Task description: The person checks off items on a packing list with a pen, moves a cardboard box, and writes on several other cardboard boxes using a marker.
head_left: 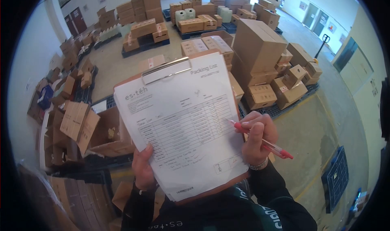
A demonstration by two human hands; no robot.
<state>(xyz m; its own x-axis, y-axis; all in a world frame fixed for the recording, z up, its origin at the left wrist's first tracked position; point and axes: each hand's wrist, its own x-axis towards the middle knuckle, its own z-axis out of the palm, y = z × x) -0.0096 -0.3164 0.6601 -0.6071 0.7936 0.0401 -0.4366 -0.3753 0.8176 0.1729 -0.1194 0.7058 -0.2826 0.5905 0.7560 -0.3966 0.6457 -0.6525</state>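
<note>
A brown clipboard (pixel 118 85) with a metal clip (pixel 166 70) carries a stack of papers; the top sheet is a packing list (pixel 183 121). My left hand (pixel 143 168) grips the lower left edge, thumb on top of the paper, fingers hidden beneath. In my right hand (pixel 260 139) is a red pen (pixel 276 148), its tip at the right side of the printed table. Small handwritten marks run down that column, and more handwriting lies under the table. The right hand rests over the board's right edge.
Stacked cardboard boxes (pixel 258 48) stand on pallets ahead and to the right. An open carton (pixel 111 133) lies at left beside the clipboard. A dark pallet (pixel 335 178) leans or lies at lower right. A pallet jack handle (pixel 323 44) rises at the far right.
</note>
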